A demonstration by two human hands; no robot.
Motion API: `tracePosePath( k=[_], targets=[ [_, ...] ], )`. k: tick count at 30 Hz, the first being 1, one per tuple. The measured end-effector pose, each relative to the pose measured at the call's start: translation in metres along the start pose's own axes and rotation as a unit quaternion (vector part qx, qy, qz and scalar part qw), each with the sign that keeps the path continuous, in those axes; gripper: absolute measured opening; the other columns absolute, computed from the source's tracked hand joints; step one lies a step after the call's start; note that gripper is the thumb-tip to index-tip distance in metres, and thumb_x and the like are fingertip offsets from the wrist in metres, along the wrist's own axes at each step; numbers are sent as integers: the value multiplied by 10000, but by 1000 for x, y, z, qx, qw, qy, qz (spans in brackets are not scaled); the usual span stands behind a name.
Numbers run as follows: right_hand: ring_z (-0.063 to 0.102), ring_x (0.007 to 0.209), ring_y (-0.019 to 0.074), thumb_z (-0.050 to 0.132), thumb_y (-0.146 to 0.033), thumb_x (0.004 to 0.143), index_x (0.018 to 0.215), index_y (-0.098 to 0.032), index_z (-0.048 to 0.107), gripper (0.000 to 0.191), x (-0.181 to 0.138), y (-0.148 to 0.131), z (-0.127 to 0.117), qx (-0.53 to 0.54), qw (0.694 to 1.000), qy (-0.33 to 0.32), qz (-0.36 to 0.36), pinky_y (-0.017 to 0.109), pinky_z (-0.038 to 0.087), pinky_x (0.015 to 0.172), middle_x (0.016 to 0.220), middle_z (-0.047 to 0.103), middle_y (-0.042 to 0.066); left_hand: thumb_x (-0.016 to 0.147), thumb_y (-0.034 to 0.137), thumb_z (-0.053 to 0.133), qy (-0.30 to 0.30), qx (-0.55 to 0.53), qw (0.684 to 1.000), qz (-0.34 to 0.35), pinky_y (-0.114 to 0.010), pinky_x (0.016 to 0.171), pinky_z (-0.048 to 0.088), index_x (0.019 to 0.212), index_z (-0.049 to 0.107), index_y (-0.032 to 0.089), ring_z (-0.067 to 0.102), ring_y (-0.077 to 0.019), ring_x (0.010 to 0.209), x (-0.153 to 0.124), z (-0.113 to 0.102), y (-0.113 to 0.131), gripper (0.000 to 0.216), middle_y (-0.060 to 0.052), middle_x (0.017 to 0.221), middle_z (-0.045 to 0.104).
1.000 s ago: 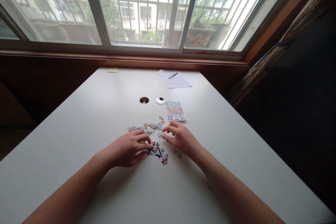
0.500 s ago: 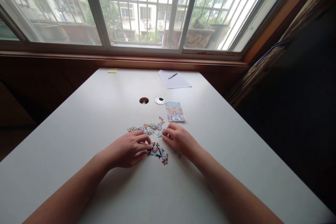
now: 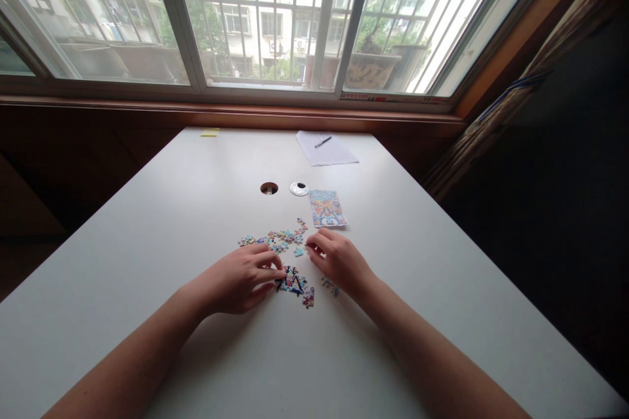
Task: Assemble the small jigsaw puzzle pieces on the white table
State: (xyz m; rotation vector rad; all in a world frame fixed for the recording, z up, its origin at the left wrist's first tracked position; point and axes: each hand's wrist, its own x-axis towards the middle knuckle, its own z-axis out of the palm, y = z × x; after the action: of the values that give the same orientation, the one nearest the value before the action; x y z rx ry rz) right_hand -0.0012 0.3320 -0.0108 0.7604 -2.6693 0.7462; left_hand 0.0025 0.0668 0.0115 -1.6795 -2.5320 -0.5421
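Observation:
Small coloured jigsaw pieces [image 3: 280, 237] lie scattered on the white table [image 3: 196, 209]. A joined cluster of pieces [image 3: 295, 283] sits between my hands. My left hand [image 3: 240, 278] rests beside this cluster, fingers curled with the tips touching its left edge. My right hand [image 3: 339, 260] lies just right of the loose pieces, fingers bent and pinched together near one piece; what they hold is too small to see. A few pieces [image 3: 330, 286] peek out under my right wrist. A colourful picture card [image 3: 327, 208] lies beyond my right hand.
Farther back are a round cable hole [image 3: 268, 188], its white cap [image 3: 299, 188], a sheet of paper [image 3: 327, 149] with a pen [image 3: 323, 141], and a yellow note [image 3: 209, 133]. A barred window spans the far wall. Dark curtain hangs at the right.
My right hand has drawn slightly back and right from the loose pieces, its fingers closing tighter. My left hand has stayed put.

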Motion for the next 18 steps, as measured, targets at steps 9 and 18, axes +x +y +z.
tracePosePath(
  k=[9, 18],
  targets=[
    [636, 786, 175, 594, -197, 901, 987, -227, 699, 139, 0, 0, 2, 165, 982, 31, 85, 301, 505, 747, 894, 696, 36, 870, 153, 621, -5, 5, 1000, -2, -385, 889, 499, 1242, 615, 271, 595, -228, 978, -1, 2, -1, 390, -59, 1134, 645],
    [651, 735, 162, 677, -363, 847, 863, -188, 646, 179, 3, 6, 3, 410, 876, 18, 254, 269, 489, 650, 779, 715, 24, 882, 157, 600, -23, 0, 1000, -13, -403, 904, 491, 1241, 613, 268, 580, -239, 994, 0, 0, 0, 377, -61, 1158, 639]
  ],
)
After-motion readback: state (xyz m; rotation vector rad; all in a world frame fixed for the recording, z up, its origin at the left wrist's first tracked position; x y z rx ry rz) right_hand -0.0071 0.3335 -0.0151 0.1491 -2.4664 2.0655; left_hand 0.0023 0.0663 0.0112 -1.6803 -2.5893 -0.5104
